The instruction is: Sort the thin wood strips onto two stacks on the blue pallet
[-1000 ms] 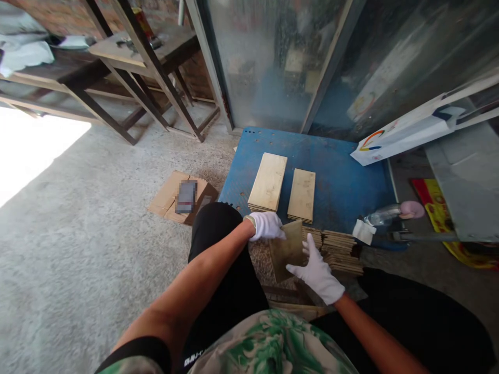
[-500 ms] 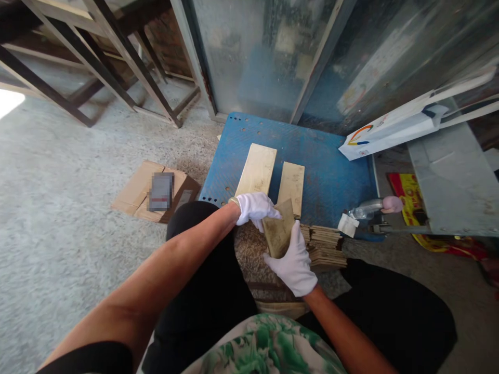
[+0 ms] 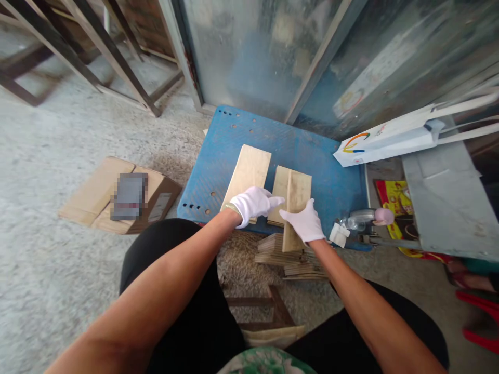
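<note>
My right hand (image 3: pixel 306 221), in a white glove, grips a thin pale board (image 3: pixel 299 188) by its right side, thumb laid on top. The board lies over the right part of a short stack of similar boards (image 3: pixel 279 188). My left hand (image 3: pixel 257 204), also gloved, is apart from the held board, its fingers stretched toward it and nothing in its grasp. Beneath its wrist and palm is the near end of a second board stack (image 3: pixel 251 166). More boards (image 3: pixel 273 250) are piled below the near table edge, partly covered by the held board.
Both stacks rest on a blue plastic table (image 3: pixel 327 171). A clear bottle (image 3: pixel 360 218) and crumpled white paper (image 3: pixel 339 235) lie at its right corner. Behind stands a white paper bag (image 3: pixel 390 140). A cardboard box (image 3: pixel 93 192) bearing a blurred dark object sits on the left floor.
The held board has moved forward from near my lap to over the right stack. My left hand has come off it. The view has shifted slightly.
</note>
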Tool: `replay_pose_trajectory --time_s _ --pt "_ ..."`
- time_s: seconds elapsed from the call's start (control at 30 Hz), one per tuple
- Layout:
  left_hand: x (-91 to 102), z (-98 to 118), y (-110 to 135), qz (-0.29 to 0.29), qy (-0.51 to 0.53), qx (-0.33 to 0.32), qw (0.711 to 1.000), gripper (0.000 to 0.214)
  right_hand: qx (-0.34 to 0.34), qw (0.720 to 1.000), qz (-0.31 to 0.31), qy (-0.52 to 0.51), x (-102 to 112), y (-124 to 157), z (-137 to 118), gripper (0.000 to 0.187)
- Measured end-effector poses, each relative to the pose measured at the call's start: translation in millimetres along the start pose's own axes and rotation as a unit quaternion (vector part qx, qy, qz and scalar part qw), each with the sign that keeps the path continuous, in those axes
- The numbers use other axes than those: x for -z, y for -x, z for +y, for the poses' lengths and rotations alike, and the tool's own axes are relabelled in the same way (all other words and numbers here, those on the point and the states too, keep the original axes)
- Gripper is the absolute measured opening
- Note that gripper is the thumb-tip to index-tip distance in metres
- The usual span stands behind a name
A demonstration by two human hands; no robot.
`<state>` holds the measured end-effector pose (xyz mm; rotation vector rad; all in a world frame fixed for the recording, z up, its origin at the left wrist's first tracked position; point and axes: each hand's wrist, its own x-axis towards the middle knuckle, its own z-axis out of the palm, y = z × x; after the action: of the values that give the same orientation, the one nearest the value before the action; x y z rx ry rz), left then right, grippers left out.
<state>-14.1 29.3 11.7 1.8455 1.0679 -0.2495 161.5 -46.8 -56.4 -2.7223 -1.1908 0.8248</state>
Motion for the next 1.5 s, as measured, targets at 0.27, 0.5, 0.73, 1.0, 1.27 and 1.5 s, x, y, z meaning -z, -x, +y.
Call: replay_pose_trajectory --time_s 0.27,0.5,0.73,1.0,1.27,1.5 --pt "-14.7 23.7 23.0 -0.082 -0.215 -0.051 0.972 0.037 -0.081 0.996 0.006 0.035 -29.4 -64.8 -37.6 0.137" --pt "-27.9 19.7 29.3 -0.082 -0.237 -0.115 0.961 0.022 -0.123 0.990 0.004 0.070 -49.5 -82.7 -55.5 0.137" --pt "-26.5 21.1 30.8 -0.071 -0.235 -0.131 0.960 0.020 -0.139 0.987 0.007 0.080 -56.1 -93.1 -62.9 0.134" --pt "-27.9 22.4 26.8 -0.077 -0.224 -0.114 0.965 0.021 -0.145 0.986 0.006 0.082 -65.8 -93.8 -65.2 0.135" --pt "-29.9 21.2 22.7 -0.092 -0.234 -0.125 0.960 0.023 -0.070 0.994 0.056 0.058 -58.8 -86.7 -62.3 0.116" --pt "-32.5 20.2 14.6 -0.122 -0.237 -0.111 0.957 0.025 -0.004 0.998 0.061 0.029 -27.1 -67.4 -28.6 0.093"
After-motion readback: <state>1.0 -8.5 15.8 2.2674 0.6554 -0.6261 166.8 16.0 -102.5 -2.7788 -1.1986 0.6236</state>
